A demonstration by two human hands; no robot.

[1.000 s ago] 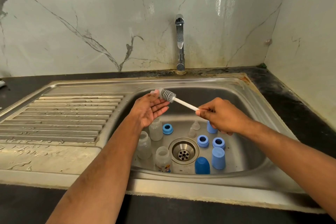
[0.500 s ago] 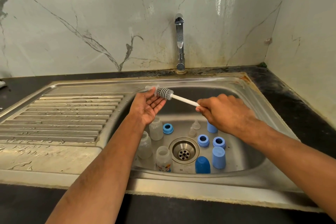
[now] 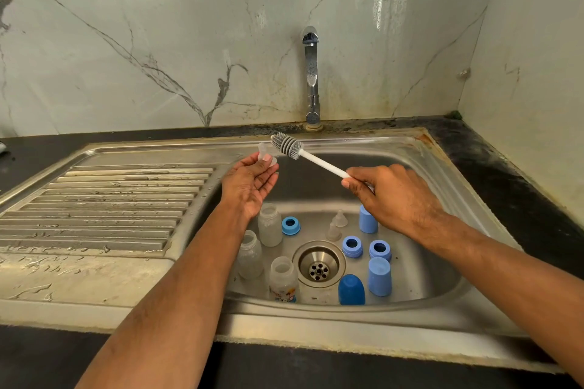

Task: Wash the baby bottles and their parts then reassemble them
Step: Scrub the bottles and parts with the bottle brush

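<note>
Over sink point(image 3: 442, 167) — left hand point(image 3: 249, 186) pinches nipple point(image 3: 267, 155), right hand point(image 3: 392, 196) grips brush point(image 3: 289, 147) beside it.

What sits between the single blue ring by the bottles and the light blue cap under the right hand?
In the head view, two clear teats stand between the blue ring and the light blue cap, on the sink floor behind the drain.

Both forearms are extended forward; the left hand point(image 3: 249, 186) is turned palm-up with fingertips pinched, while the right hand point(image 3: 392, 196) is curled closed, knuckles upward
</note>
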